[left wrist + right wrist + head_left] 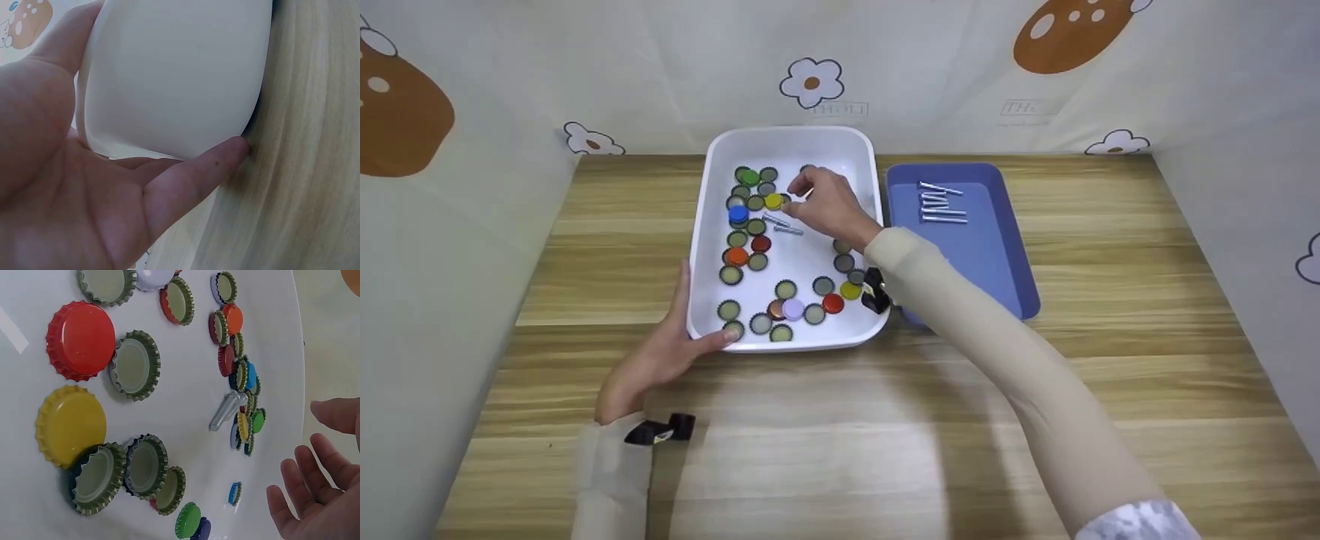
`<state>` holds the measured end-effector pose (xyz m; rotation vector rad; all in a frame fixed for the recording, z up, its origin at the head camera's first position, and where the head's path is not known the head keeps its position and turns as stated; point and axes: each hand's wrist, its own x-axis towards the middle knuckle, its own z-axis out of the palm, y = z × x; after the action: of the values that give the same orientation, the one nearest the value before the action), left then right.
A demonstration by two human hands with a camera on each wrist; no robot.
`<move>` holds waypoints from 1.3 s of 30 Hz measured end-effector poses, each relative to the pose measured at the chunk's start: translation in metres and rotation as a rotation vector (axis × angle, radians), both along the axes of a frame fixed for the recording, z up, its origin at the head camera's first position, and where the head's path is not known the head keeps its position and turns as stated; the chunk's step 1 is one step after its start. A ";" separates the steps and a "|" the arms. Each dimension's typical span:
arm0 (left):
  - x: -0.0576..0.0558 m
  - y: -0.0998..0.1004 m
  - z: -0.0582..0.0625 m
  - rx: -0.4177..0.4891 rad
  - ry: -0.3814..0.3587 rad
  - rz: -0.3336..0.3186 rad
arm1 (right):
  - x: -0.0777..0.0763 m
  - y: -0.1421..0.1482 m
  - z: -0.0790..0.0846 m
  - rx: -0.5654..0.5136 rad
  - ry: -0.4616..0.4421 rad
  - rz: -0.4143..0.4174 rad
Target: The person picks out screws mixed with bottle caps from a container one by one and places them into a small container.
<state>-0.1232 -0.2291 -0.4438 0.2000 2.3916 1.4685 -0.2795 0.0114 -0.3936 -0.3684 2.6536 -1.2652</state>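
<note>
My left hand holds the near left corner of a white tray, its thumb over the rim and by a bottle cap. In the left wrist view the fingers lie against the tray's outer wall. Above the far half of the tray is my right hand, thumb and fingers apart with nothing between them. Two silver bolts lie together just below its fingertips, near a yellow bottle cap. In the right wrist view the bolts lie away from the hand.
Many bottle caps, some coloured side up and others upside down, are scattered in the white tray. To its right stands a blue tray with several bolts at its far end. Both rest on a wood-grain table; a patterned backdrop stands behind.
</note>
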 end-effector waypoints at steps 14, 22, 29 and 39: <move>0.004 -0.003 0.001 -0.021 -0.015 0.009 | 0.001 -0.011 -0.013 0.036 -0.057 -0.026; 0.003 -0.002 0.002 -0.020 -0.013 0.016 | -0.003 -0.014 -0.019 0.104 -0.048 -0.040; 0.003 -0.001 -0.001 0.018 0.038 -0.002 | -0.005 -0.010 -0.029 0.094 -0.062 -0.069; 0.002 0.000 0.001 -0.023 -0.003 0.005 | -0.007 -0.004 -0.035 0.088 -0.091 -0.077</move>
<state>-0.1215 -0.2295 -0.4429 0.1861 2.4070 1.4416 -0.2870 0.0071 -0.4285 -0.1936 2.6582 -1.1527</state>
